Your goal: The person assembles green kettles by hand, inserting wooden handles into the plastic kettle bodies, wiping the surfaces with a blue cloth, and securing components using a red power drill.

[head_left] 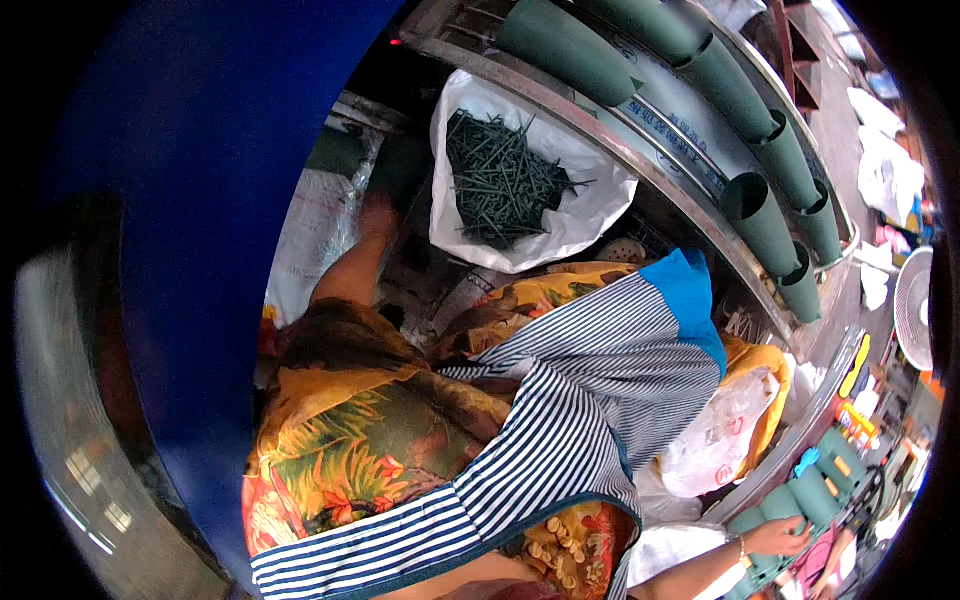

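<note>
An arm with a bracelet enters from the lower edge at the right, and I take its hand to be my right hand point(778, 538). Its fingers look bent together beside green tubular pieces point(815, 497); what they hold, if anything, is too small to make out. My left hand is not in view. A striped cloth garment point(560, 430) with a blue end lies across the flower-patterned clothing point(370, 460) over my lap. Beyond my knees a white sack point(445, 195) stands open, filled with thin dark green sticks point(510, 180).
Several green tubes point(760, 215) lie on a metal-edged rack point(650, 180) at the upper right. A dark blue surface point(200, 250) fills the left. A yellow bag with clear plastic point(725, 425) sits right of my lap. Farther right are a fan point(913, 310) and someone in pink point(820, 560).
</note>
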### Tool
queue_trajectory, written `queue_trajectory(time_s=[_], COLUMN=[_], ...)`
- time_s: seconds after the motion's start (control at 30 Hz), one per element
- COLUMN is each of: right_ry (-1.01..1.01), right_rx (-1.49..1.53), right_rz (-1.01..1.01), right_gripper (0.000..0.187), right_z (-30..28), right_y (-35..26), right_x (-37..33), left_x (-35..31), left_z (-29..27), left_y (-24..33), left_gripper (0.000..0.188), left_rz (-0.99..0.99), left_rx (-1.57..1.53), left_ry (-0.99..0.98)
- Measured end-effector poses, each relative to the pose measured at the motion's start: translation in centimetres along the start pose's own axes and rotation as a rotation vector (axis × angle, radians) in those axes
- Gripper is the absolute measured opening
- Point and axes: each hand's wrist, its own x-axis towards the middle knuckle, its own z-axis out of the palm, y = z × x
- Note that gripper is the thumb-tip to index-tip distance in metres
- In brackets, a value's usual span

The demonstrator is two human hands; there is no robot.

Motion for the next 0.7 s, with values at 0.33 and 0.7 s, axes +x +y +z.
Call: queue_trajectory(time_s=[0.33,0.7], right_ry=[-0.207,-0.639], right_rx=[0.215,0.996], right_rz=[-0.244,-0.433], right_gripper=[0.032,0.025], right_z=[-1.4,1.5], right_y=[-7.1,-32.9], right_x=[1.1,-1.5], left_x=[13.3,-10.0], left_z=[-2.3,-12.0], left_y=[2.3,-9.8], left_gripper=[0.045,0.023], left_rz=[0.166,-0.42], left_rx=[-0.014,-0.199], left_ry=[-0.087,0.385])
